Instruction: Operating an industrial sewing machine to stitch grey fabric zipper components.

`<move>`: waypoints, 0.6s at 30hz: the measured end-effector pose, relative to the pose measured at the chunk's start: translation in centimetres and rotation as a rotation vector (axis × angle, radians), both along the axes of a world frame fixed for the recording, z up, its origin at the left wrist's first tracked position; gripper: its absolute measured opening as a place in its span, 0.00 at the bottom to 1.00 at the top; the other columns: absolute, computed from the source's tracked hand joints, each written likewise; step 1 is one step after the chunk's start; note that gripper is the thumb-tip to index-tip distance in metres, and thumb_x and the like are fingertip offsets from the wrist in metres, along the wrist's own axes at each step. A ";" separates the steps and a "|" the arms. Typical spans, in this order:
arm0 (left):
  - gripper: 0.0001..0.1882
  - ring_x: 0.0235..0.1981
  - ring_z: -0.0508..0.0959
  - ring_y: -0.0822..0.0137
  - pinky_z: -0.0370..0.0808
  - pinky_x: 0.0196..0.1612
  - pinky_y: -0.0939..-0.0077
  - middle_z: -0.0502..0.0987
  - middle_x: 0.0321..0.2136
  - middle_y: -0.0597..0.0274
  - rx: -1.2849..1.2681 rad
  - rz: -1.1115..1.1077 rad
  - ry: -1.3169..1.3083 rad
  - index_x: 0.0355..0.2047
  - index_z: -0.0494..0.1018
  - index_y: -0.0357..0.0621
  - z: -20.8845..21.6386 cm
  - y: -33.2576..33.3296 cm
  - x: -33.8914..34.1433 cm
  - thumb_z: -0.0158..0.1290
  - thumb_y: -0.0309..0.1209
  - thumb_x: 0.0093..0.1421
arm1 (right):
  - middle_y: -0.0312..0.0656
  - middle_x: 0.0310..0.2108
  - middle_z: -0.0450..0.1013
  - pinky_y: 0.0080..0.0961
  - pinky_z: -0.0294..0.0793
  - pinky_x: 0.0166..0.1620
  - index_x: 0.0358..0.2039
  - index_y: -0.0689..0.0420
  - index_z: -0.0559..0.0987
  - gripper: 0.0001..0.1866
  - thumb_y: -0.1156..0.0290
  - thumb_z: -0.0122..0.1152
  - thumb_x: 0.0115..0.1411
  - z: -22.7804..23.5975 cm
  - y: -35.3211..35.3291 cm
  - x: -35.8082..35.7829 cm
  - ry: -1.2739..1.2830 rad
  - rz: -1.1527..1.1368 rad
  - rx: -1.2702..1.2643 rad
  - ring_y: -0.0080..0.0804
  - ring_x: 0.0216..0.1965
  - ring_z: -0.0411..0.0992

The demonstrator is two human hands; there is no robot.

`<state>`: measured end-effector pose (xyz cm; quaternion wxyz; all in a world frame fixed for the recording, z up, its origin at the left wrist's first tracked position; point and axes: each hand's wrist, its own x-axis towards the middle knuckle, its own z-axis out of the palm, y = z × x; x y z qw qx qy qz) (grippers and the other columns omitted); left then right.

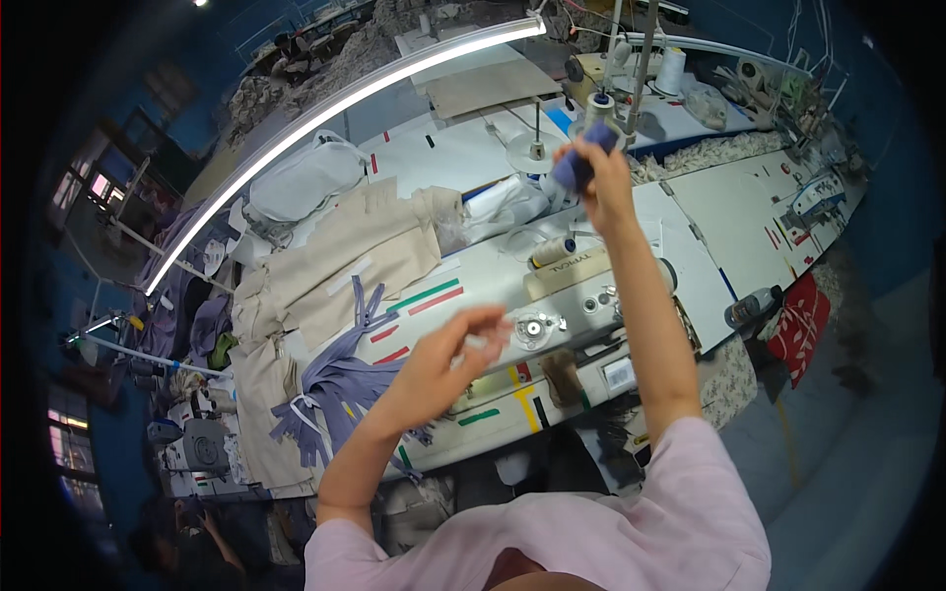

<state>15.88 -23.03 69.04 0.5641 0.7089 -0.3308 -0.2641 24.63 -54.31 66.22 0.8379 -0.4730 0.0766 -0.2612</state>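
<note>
My right hand is raised at the back of the table, wrapped round a purple thread cone. Just beside it are the thread stand and a white cone. My left hand hovers over the front of the sewing machine, near its round metal dial. Its fingers are bent, slightly blurred and apart from the thumb, with nothing visible in them. A cream thread cone lies behind the machine head. Left of my left hand lies a bundle of purple-grey fabric strips, tied with a white strip.
Beige cloth pieces cover the table's left part. A lit tube lamp crosses above. Plastic-wrapped rolls lie behind the machine. Another machine stands far right, near a dark bottle. A person is at lower left.
</note>
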 end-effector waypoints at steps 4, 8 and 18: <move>0.36 0.60 0.72 0.55 0.73 0.56 0.67 0.66 0.62 0.43 -0.033 0.181 -0.287 0.67 0.54 0.35 -4.1 -8.6 5.0 0.55 0.41 0.67 | 0.50 0.39 0.76 0.42 0.78 0.53 0.47 0.64 0.71 0.16 0.68 0.57 0.64 -5.0 5.1 -10.1 0.041 0.332 0.570 0.42 0.42 0.78; 0.35 0.59 0.72 0.61 0.70 0.59 0.70 0.70 0.60 0.46 -0.087 -0.015 0.101 0.68 0.52 0.36 -0.9 -16.8 3.6 0.53 0.40 0.69 | 0.48 0.41 0.75 0.42 0.76 0.54 0.45 0.61 0.74 0.13 0.69 0.59 0.63 -7.7 6.0 -15.7 -0.008 0.436 0.961 0.42 0.45 0.75; 0.21 0.31 0.80 0.62 0.75 0.35 0.65 0.82 0.37 0.53 0.085 -0.207 -0.462 0.47 0.76 0.39 2.2 -16.6 1.0 0.56 0.44 0.65 | 0.39 0.37 0.75 0.22 0.76 0.43 0.48 0.60 0.72 0.19 0.71 0.67 0.58 -1.1 -1.8 -21.1 0.236 -0.005 -0.580 0.24 0.35 0.75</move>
